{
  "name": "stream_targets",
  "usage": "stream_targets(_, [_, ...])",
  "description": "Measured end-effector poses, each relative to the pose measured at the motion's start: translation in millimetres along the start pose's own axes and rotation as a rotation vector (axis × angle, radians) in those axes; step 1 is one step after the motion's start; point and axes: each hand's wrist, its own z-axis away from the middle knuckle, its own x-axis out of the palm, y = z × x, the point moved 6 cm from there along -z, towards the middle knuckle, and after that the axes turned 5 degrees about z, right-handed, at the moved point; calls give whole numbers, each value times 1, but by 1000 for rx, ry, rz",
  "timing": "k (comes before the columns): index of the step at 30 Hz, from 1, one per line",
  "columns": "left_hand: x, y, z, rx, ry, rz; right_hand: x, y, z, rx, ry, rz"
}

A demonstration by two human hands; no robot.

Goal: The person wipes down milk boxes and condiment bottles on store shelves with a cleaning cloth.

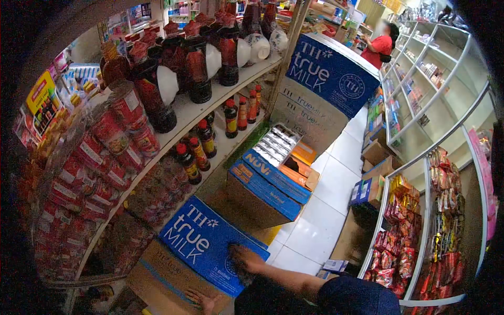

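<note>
A blue-topped TH true MILK carton (181,239) stands low in front of me beside the shelf. My right hand (249,260) is on its blue top near the right end, fingers curled over a dark, cloth-like thing (239,273) pressed to the cardboard. What exactly it is I cannot make out. Against the carton's brown side, near the bottom edge of the view, rests my left hand (205,302) with its fingers stretched out and nothing held. Just beyond stands a NUVI carton (270,186) with silvery packs (275,144) on it.
Curved shelves (205,107) on the left carry dark bottles (199,73) and red-labelled packs (113,128). Stacked TH true MILK cartons (331,73) stand farther back. White floor tiles (304,220) run along the aisle. Snack packets (399,236) fill the right racks; a person in red (378,50) is far off.
</note>
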Motion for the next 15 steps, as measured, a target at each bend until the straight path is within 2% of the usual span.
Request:
stream_targets(2, [2, -4, 5, -35, -16, 25, -15, 10, -9, -102, 140, 528])
stream_targets(3, [5, -8, 12, -64, -28, 38, -11, 15, -19, -109, 126, 523])
stream_targets(5, [14, -14, 33, -132, -63, 65, -3, 24, -46, 212, 133, 397])
stream_targets(9, [17, -23, 51, -207, -106, 91, 60, 8, -44, 207, 224, 237])
stream_targets(11, [20, -23, 58, -237, -127, 115, 92, -37, -9, -304, 43, 353])
stream_targets(12, [22, -24, 61, -257, -134, 127, 87, -43, 6, -306, 39, 351])
stream_targets(14, [23, -31, 68, -300, -145, 149, 57, -56, 38, -269, -128, 237])
stream_targets(15, [23, -32, 68, -316, -148, 164, 43, -47, 44, -272, -128, 240])
